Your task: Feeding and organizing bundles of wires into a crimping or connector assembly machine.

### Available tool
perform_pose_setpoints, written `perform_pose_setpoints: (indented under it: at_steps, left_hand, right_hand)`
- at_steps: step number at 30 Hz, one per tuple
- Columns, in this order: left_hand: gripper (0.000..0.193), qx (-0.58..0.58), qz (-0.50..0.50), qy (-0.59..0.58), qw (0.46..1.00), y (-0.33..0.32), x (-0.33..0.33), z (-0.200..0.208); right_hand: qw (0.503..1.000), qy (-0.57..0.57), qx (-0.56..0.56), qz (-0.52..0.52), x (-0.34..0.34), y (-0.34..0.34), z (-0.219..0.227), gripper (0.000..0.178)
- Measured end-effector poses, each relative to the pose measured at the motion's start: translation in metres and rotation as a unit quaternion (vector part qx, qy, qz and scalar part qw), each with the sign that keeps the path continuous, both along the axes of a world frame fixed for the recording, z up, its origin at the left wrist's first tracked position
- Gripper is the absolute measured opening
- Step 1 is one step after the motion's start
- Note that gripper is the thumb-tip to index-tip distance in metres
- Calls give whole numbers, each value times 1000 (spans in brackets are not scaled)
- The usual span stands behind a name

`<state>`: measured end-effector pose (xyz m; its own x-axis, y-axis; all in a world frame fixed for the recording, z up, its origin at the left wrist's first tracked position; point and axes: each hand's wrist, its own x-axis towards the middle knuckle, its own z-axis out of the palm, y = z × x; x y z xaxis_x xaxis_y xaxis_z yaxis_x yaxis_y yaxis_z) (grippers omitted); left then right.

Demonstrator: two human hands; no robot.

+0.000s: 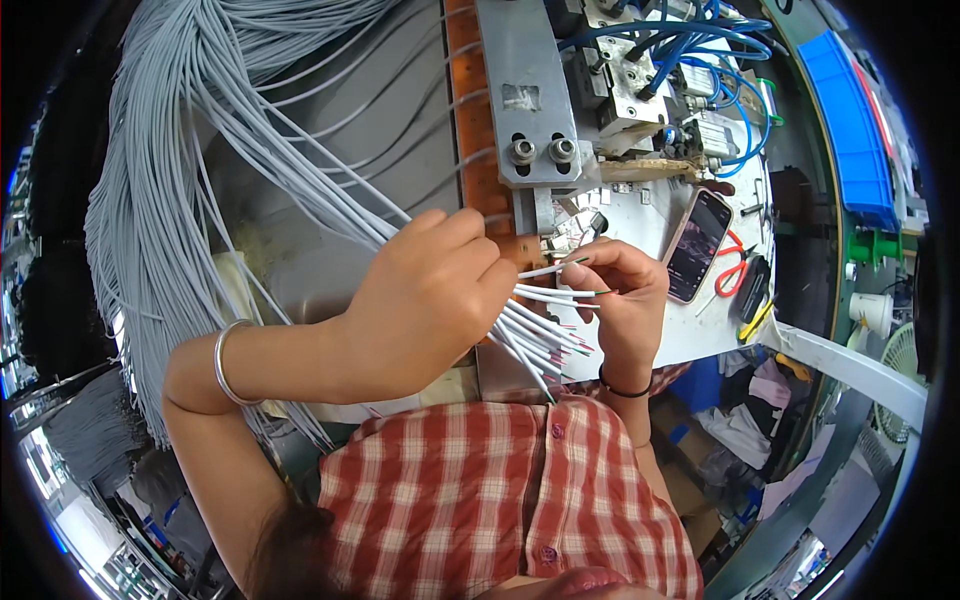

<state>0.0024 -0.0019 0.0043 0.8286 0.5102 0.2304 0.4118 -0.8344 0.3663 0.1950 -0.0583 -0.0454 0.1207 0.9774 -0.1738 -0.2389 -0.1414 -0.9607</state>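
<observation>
A bundle of thin grey cables (310, 190) runs from the upper left into my left hand (430, 300), whose fingers are wrapped round it. Past that fist the white-looking cable ends (530, 335) fan out, tipped with small green and red wires. My right hand (625, 290) is just to the right, thumb and forefinger pinching the tip of one cable (545, 271) where green wire shows. Other cable ends pass under its fingers. Exactly how the pinched wires lie is partly hidden by the fingertips.
Ahead stands a metal press block (530, 100) with two bolts on an orange-brown strip (470, 110). Pneumatic fittings with blue hoses (690, 50) sit behind it. Rightward lie a phone (700, 245), red-handled pliers (733, 270) and a black-and-yellow tool (755, 295). A blue bin (850, 130) is farther right.
</observation>
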Motion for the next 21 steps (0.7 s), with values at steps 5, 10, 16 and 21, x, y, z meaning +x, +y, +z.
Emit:
perform_pose_setpoints:
  at_steps: [5,10,16,21]
  left_hand:
    - [25,-18,23,-5,1000,1,1,3]
    - [22,-16,-4,-20,1000,4,0,4]
    - [18,-23,-6,-1,1000,4,0,5]
    - [15,-8,-24,-14,1000,1,2,1]
  right_hand:
    - [1000,-10,-24,-6,-3,0,7,6]
    - [987,128,0,95,9,2,-7,7]
    - [997,42,-10,66,7,3,-3,7]
    - [996,45,-40,62,9,3,-1,8]
